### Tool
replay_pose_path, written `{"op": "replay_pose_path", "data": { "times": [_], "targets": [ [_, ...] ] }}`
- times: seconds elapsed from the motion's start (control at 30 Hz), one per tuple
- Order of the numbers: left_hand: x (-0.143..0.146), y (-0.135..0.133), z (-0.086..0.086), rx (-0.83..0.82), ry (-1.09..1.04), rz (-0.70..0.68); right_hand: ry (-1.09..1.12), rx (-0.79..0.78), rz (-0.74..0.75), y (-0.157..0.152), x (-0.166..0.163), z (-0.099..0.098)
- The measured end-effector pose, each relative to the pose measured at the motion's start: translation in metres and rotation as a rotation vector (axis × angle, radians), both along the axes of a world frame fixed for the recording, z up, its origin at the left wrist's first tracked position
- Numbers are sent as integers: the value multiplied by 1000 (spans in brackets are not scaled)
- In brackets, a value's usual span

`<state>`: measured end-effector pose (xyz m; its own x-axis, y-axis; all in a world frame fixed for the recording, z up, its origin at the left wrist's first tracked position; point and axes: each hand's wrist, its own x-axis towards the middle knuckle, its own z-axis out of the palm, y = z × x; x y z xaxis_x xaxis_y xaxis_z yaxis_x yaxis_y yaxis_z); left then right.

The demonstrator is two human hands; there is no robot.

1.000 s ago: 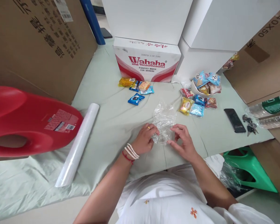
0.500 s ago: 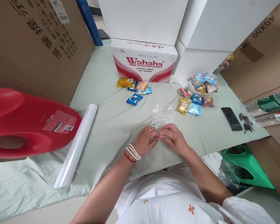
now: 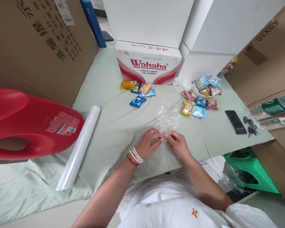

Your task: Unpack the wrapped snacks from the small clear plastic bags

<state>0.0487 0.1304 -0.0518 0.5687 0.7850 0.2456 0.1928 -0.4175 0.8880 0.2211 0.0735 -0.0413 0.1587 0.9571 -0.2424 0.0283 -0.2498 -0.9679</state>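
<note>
A thin clear plastic bag (image 3: 167, 115) lies crumpled on the cloth-covered table, its near edge reaching my fingers. My left hand (image 3: 149, 142), wearing a ring and beaded bracelets, pinches that edge. Close beside it, my right hand (image 3: 178, 143) pinches the same edge between thumb and fingers. Beyond the bag to the left lie wrapped snacks, among them a blue packet (image 3: 137, 101) and a yellow packet (image 3: 128, 84). To the right, several more packets, including a yellow one (image 3: 187, 108), lie before a white bowl (image 3: 199, 92) filled with wrapped snacks.
A red jug (image 3: 33, 126) and a white plastic roll (image 3: 79, 147) are at the left. The Wahaha carton (image 3: 148, 65) stands at the back. A phone (image 3: 236, 122), keys (image 3: 251, 126) and plastic bottles (image 3: 274, 107) lie right. A green stool (image 3: 254, 171) stands below the table edge.
My right hand has drawn slightly down and its fingers have folded into a pinch. A small gap now shows between my hands. The view has shifted slightly.
</note>
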Motion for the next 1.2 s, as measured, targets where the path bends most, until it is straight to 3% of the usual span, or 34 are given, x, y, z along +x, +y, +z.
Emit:
{"op": "replay_pose_path", "data": {
  "times": [0.13,0.33,0.53,0.6,0.7,0.77,0.83,0.93,1.0,1.1,1.2],
  "targets": [
    [0,0,4,-131,-91,82,-4,19,-4,-3,7,3],
    [5,-2,5,-308,-240,87,-45,37,10,-12,20,2],
    [-6,16,-2,-670,-612,495,-109,61,10,-12,31,0],
    [-14,24,-5,-686,-611,659,-159,78,17,-14,36,-1],
    [-25,29,-8,-572,-461,896,-283,123,42,-18,43,-3],
    [-28,26,-5,-357,-346,982,-389,171,86,-20,47,-3],
    [-29,19,2,-47,-230,966,-495,226,146,-22,48,-3],
    [-21,9,12,331,-70,803,-609,304,260,-27,44,-4],
    [-12,5,15,415,63,672,-662,322,362,-32,39,-3],
    [1,2,12,383,299,501,-731,249,501,-42,41,7],
    [5,-5,9,303,460,505,-694,43,512,-45,58,30]
  ]
}}
